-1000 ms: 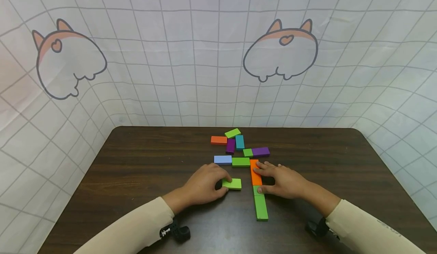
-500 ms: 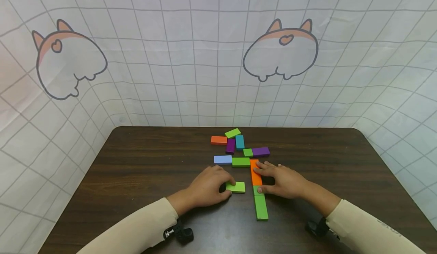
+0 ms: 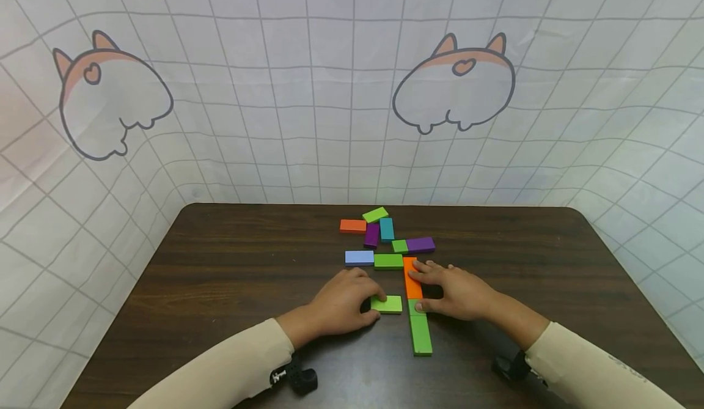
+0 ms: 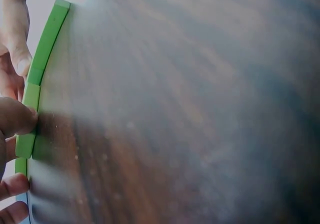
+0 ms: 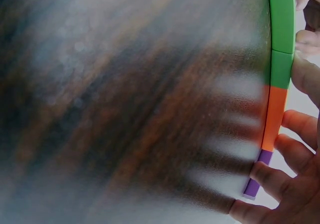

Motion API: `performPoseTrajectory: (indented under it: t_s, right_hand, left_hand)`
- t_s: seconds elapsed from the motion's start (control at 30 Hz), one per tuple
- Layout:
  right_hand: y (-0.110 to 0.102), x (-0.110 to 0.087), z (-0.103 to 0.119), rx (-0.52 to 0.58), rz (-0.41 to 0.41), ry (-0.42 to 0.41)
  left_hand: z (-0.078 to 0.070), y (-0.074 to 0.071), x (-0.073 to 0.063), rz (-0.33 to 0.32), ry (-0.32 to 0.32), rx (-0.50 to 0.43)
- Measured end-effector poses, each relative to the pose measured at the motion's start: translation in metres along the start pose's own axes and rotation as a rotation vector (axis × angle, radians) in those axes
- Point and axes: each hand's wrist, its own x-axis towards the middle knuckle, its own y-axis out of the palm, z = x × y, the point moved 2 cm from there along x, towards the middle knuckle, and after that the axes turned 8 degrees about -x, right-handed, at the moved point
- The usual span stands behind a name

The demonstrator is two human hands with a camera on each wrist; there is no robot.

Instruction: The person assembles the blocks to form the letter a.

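My left hand pinches a lime green block between thumb and fingers, flat and close over the table. The left wrist view shows the thumb on the face of that lime block. My right hand lies with spread fingers on an orange block, its thumb on a small green block. A longer green block continues this column toward me. In the right wrist view, the orange block lines up end to end with the green ones.
Behind the hands, a blue block and a green block form a row. Farther back lie purple, teal, orange and lime blocks on the dark wooden table. A white gridded curtain surrounds it.
My left hand has slid the lime green block to the right and slightly toward me, close to the column of blocks. The right hand has stayed in place.
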Motion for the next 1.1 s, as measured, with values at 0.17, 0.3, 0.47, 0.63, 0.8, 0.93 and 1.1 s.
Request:
performPoseTrajectory:
  t_s: [0.17, 0.3, 0.47, 0.63, 0.8, 0.93, 1.1]
  right_hand:
    - [0.0014, -0.0005, -0.0001, -0.004, -0.009, -0.004]
    - [0.0028, -0.0002, -0.0007, -0.008, -0.012, -0.008]
    - [0.0031, 0.0000, -0.0004, -0.007, -0.013, -0.010]
    - [0.0031, 0.0002, 0.0002, -0.004, -0.013, -0.008]
    - [0.0037, 0.0002, 0.0000, -0.003, -0.018, -0.012]
    - [0.0045, 0.0002, 0.0000, -0.008, -0.024, -0.018]
    - [0.0065, 0.0001, -0.0002, -0.007, -0.025, -0.013]
  left_hand:
    - [-0.0011, 0.0016, 0.0016, 0.010, 0.013, 0.009]
    - [-0.0034, 0.0011, 0.0023, 0.017, 0.019, 0.006]
    - [-0.0044, 0.0016, 0.0027, 0.023, 0.023, 0.010]
    - [-0.0045, 0.0028, 0.0036, 0.028, 0.018, 0.009]
    - [-0.0057, 0.0033, 0.0044, 0.037, 0.017, 0.016]
    - [-0.0057, 0.0038, 0.0046, 0.038, 0.022, 0.023]
    - [-0.0055, 0.0049, 0.0048, 0.041, 0.023, 0.029]
